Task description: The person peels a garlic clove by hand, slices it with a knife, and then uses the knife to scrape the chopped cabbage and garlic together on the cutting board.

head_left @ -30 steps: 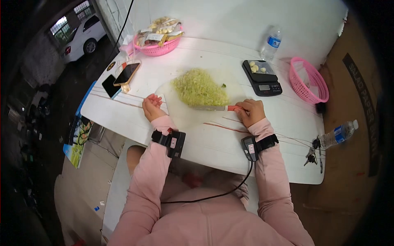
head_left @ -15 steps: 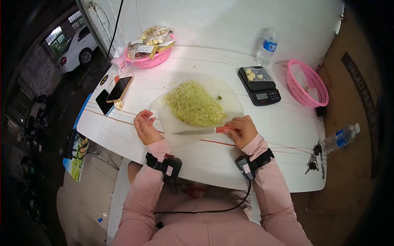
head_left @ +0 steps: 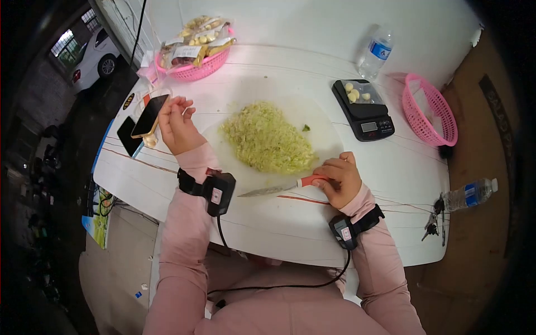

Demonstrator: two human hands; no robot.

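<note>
My right hand (head_left: 339, 180) is closed on the orange handle of a knife (head_left: 273, 190), whose blade points left over the near part of the cutting board. A heap of finely chopped pale green vegetable (head_left: 268, 138) lies on the translucent cutting board (head_left: 329, 139), with a small dark green piece near its right side. My left hand (head_left: 180, 124) is raised left of the heap, beside a phone (head_left: 151, 115) in a gold case. Its fingers are loosely curled and apart, with nothing visible in them.
Pink basket (head_left: 200, 70) with packets stands back left; another phone (head_left: 129, 137) lies left. At right are a black scale (head_left: 357, 114) with bagged garlic, a pink basket (head_left: 427, 123), keys (head_left: 431, 223) and a bottle (head_left: 472, 194). Another bottle (head_left: 377, 53) stands behind.
My left hand has moved up and left, towards the phones. My right hand has shifted slightly right and down with the knife. The whole view has shifted a little.
</note>
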